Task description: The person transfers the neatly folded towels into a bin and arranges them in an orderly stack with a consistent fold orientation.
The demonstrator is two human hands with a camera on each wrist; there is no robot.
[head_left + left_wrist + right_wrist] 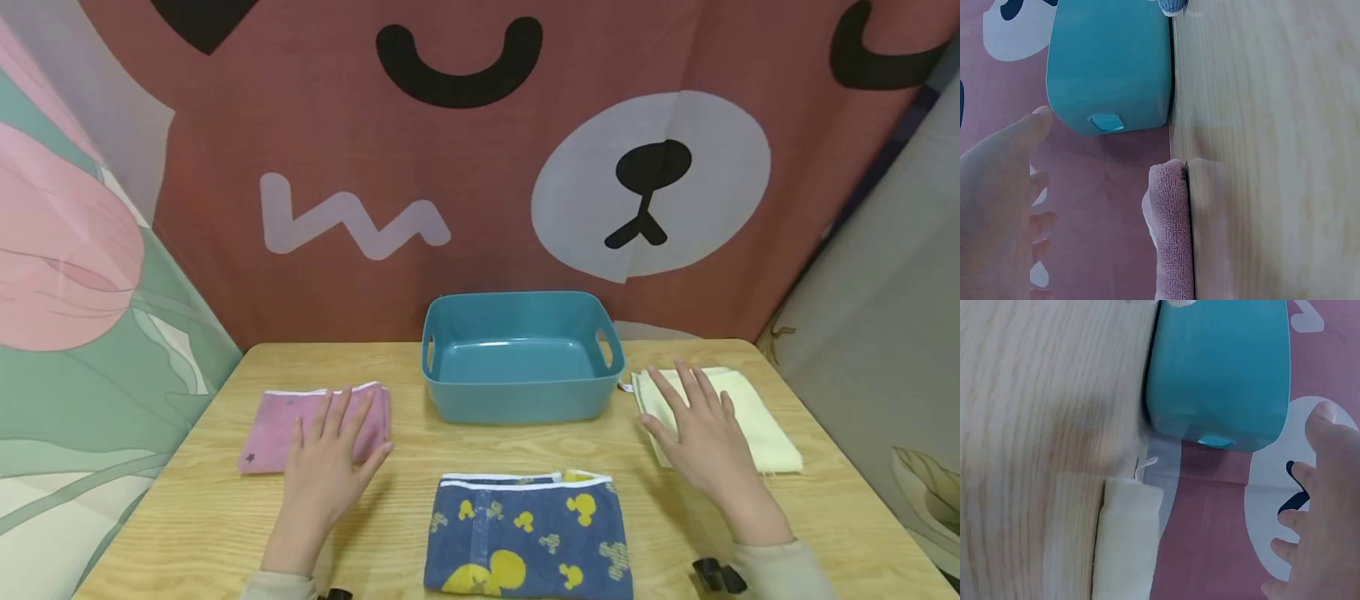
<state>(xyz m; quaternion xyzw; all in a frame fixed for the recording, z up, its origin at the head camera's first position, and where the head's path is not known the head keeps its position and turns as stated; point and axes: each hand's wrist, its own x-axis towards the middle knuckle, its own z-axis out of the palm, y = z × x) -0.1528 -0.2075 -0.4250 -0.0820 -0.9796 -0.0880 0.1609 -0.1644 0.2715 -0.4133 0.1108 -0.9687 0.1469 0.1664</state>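
A folded pink towel (272,432) is lying under the fingers of the left hand (324,473), and a folded pale yellow cloth (757,417) under those of the right hand (703,442). Both hands are hovering with fingers extended and released (the wrist views are showing gaps beneath). A navy towel (528,533) is lying between the hands, nearer than the fingertips; a teal basket (521,402) is standing between the fingertips. A wooden table (401,517) is supporting these; beyond the fingers, a bear-patterned curtain (487,142) is hanging.

Blue bin (522,402): you see a pale glare streak on its floor.
Tabletop (202,508): you find soft-edged shadows.
Wrist views: you get cooler, hazier color.
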